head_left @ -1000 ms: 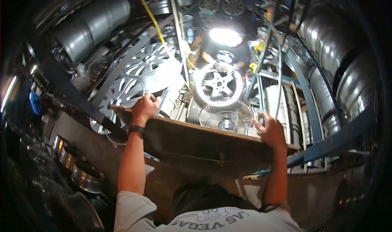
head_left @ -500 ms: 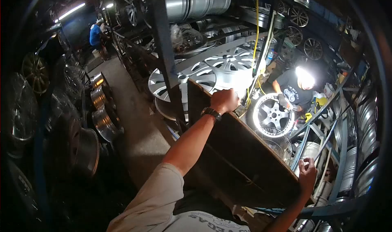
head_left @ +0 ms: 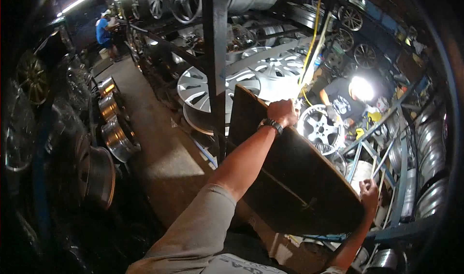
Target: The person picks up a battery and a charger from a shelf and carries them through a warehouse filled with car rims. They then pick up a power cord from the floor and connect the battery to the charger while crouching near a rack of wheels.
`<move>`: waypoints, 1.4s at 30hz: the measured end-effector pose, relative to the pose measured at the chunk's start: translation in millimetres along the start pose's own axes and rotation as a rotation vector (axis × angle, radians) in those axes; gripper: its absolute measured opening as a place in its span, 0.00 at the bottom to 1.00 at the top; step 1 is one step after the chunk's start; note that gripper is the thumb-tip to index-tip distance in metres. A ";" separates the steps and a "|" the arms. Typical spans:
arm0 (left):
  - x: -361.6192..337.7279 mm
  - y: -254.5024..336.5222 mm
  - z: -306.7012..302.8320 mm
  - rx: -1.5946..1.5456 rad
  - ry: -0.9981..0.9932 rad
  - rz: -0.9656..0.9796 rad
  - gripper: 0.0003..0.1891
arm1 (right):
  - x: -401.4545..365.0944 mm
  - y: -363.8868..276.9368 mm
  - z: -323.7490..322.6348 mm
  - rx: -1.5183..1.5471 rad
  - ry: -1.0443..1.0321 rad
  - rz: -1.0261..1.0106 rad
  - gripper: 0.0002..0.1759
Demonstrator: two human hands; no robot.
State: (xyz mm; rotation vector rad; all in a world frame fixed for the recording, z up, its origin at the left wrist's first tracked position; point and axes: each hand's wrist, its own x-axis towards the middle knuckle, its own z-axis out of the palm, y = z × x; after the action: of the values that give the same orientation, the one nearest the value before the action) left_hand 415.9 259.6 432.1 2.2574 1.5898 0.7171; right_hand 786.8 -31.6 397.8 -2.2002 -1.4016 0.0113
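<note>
A large dark board [head_left: 290,187] stands tilted in front of me, with a lighter strip across its face and a pale upper edge. My left hand [head_left: 283,112], with a watch on the wrist, is closed over that upper edge near its middle. Lower down at the right end, my right hand [head_left: 369,192] grips the edge near the board's corner, its fingers curled. The fingertips of both hands are partly hidden. Just behind the board's far corner lie silver alloy wheels [head_left: 193,91] on a rack.
A dark metal post [head_left: 215,56] rises beside the board's left end. Beyond the board, a person [head_left: 345,98] under a bright light handles a wheel [head_left: 321,128]. Another person in blue [head_left: 103,32] is far down the aisle. Rims [head_left: 120,138] line the aisle floor [head_left: 159,148].
The board and both my hands have shifted slightly, the left hand rightward in view. My view has turned a little, so the post and wheels appear displaced. Both hands keep their hold.
</note>
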 end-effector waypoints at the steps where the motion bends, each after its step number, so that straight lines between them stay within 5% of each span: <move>1: 0.1 0.7 -1.7 0.010 -0.012 -0.007 0.19 | 0.9 6.3 5.2 -0.012 0.039 -0.045 0.16; 24: -1.8 -9.5 -1.9 0.075 -0.067 0.014 0.22 | -20.8 -50.6 -17.1 -0.114 0.006 0.127 0.19; 42: 1.5 -15.0 9.5 0.058 0.040 0.052 0.20 | -10.7 -21.4 -4.2 -0.101 -0.024 0.118 0.23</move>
State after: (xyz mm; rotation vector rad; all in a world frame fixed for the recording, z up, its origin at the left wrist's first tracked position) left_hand 409.7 266.7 417.0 2.3477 1.5958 0.7435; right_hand 765.0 -35.5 407.8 -2.3707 -1.3090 0.0093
